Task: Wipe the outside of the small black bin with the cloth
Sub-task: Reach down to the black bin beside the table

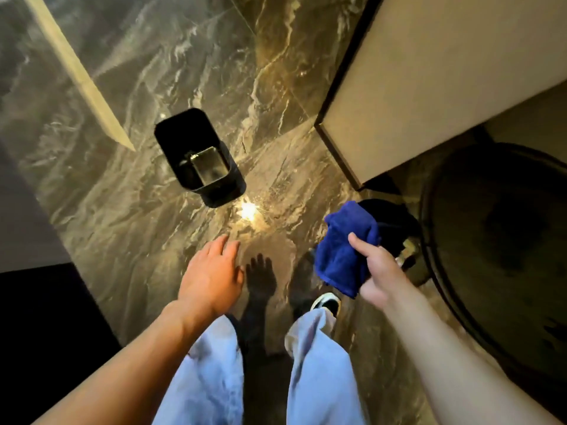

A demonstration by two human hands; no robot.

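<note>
On the glossy marble floor (138, 216), ahead of the person and a little to the left, stands the small black bin (199, 157), upright and open at the top, with a shiny rectangular patch showing inside it near its nearer wall; what that patch is cannot be told. A bright spot of reflected light sits on the floor just in front of the bin. Nearer the camera, the left hand (211, 277) reaches forward palm down, fingers spread loosely and holding nothing, well apart from the bin. The right hand (377, 271) is raised at about the same level, its fingers and thumb closed around a bunched blue cloth (343, 250), most of which spills out to the left of the grip. Both forearms are bare. Below the hands, light blue trouser legs (214, 372) and the toe of a white and dark shoe (326, 303) show above the floor, with the hands' shadows between them. At the upper right a pale cabinet (429, 87) with a dark edge rises from the floor, and a large dark round object (503, 240) fills the right side, beside the cloth.
</note>
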